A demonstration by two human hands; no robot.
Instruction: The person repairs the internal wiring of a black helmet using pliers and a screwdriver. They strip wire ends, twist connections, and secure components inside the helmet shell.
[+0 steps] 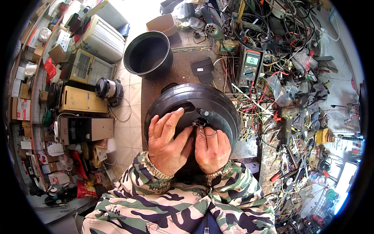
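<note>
A round, glossy black appliance lid point(225, 102) with stepped rings lies in front of me, and both hands are over it. My left hand point(167, 142) rests on its near left part, fingers stretched out and apart. Its thumb reaches to a small opening point(201, 121) near the lid's middle. At the right side of that opening my right hand point(212, 150) is closed, its thumb and fingers pinching a thin dark wire point(211, 134) that loops out over the fingers. A short grey knob point(204, 112) stands just beyond. The fingertips partly hide what is inside the opening.
A black pot point(149, 54) and a dark slotted plate point(202, 69) sit on the brown table point(179, 64) beyond the lid. At right, a multimeter point(250, 68) stands among tangled wires and tools. Appliances, including a yellow box-shaped one point(82, 99), line the left side.
</note>
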